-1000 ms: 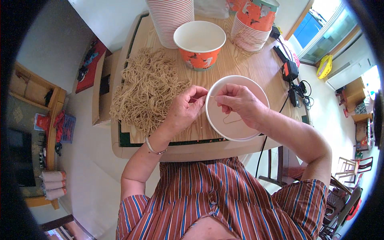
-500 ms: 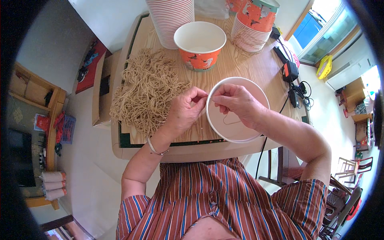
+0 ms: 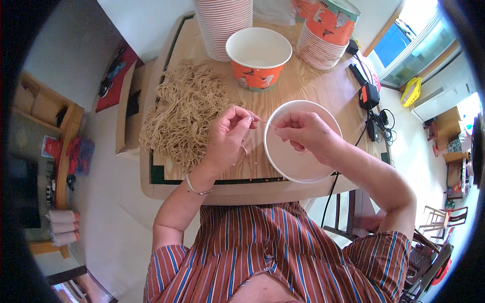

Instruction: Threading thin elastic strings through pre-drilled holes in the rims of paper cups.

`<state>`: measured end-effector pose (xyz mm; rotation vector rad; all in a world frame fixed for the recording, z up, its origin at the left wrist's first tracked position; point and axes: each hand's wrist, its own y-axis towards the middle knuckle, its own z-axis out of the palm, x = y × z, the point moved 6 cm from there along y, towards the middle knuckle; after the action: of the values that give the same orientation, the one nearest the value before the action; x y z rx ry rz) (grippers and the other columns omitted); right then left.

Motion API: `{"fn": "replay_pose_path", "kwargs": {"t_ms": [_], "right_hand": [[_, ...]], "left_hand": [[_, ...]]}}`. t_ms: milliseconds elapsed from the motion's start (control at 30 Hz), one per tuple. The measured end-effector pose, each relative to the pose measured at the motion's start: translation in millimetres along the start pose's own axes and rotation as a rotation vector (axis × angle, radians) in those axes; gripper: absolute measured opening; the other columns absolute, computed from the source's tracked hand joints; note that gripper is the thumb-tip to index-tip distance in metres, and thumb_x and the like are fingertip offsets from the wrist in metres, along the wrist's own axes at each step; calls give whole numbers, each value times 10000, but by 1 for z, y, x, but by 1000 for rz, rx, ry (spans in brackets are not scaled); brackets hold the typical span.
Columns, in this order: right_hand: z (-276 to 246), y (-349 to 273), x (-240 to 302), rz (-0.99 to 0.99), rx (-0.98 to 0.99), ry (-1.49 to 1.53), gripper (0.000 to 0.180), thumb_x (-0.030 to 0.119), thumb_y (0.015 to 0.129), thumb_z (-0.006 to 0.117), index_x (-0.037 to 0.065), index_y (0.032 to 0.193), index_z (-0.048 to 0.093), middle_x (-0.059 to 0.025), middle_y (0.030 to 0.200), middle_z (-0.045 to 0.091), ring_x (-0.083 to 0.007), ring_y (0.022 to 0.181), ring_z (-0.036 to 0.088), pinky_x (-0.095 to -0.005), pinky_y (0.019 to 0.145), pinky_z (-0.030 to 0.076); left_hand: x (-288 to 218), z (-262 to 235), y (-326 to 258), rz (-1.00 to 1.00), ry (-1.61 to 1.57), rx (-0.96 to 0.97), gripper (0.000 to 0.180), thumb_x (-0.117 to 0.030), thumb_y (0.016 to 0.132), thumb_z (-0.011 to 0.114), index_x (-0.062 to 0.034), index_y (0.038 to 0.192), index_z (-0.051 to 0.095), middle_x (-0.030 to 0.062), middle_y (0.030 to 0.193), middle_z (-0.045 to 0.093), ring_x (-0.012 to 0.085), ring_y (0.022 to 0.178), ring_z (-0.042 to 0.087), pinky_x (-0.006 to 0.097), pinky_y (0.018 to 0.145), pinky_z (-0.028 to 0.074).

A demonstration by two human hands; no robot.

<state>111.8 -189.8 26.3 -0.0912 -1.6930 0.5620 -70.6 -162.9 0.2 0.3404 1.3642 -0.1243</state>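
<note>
My left hand (image 3: 228,135) pinches a thin tan string (image 3: 261,120) between thumb and fingertips. Its other visible end is in the closed fingertips of my right hand (image 3: 307,130), so a short length stretches between the two hands. A loose bit hangs below my left fingers. Under my right hand stands a white-rimmed paper tub (image 3: 302,169), whose pale inside shows. Beside my left hand lies a large tangled heap of tan string (image 3: 184,111) on the wooden table (image 3: 303,83). Behind the hands, an orange patterned paper tub (image 3: 256,77) stands upright with its mouth up.
A tall stack of paper tubs (image 3: 225,33) rises at the back left. Another stack (image 3: 324,46), topped by an upturned orange tub, stands at the back right. Black cables and adapters (image 3: 371,96) run along the table's right edge. An open cardboard box (image 3: 130,108) is left of the table.
My hands have drawn slightly apart, and the string now shows stretched between them. My left hand has shifted a little left. The whole view has moved slightly.
</note>
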Motion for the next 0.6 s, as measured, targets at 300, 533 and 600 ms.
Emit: {"fn": "replay_pose_path", "kwargs": {"t_ms": [300, 533, 600], "right_hand": [[-4, -12, 17, 7, -51, -113, 121, 158, 920, 670, 42, 954, 669, 34, 737, 556, -27, 585, 468, -196, 498, 373], [2, -10, 20, -175, 20, -221, 117, 129, 932, 634, 21, 963, 667, 27, 790, 586, -59, 733, 539, -221, 648, 444], [4, -9, 20, -159, 36, -180, 114, 115, 932, 631, 11, 964, 663, 26, 795, 584, -61, 754, 545, -222, 675, 448]], "left_hand": [[-37, 8, 7, 154, -6, 68, 61, -10, 950, 532, -27, 967, 589, 43, 1100, 643, 66, 908, 580, 215, 838, 469], [-53, 20, 12, 191, -82, 169, 70, -11, 964, 499, -18, 972, 567, 90, 1036, 662, 114, 930, 620, 286, 882, 510], [-50, 19, 12, 172, -145, 191, 69, -11, 967, 494, -15, 974, 562, 101, 1026, 665, 129, 925, 636, 307, 886, 524]]}}
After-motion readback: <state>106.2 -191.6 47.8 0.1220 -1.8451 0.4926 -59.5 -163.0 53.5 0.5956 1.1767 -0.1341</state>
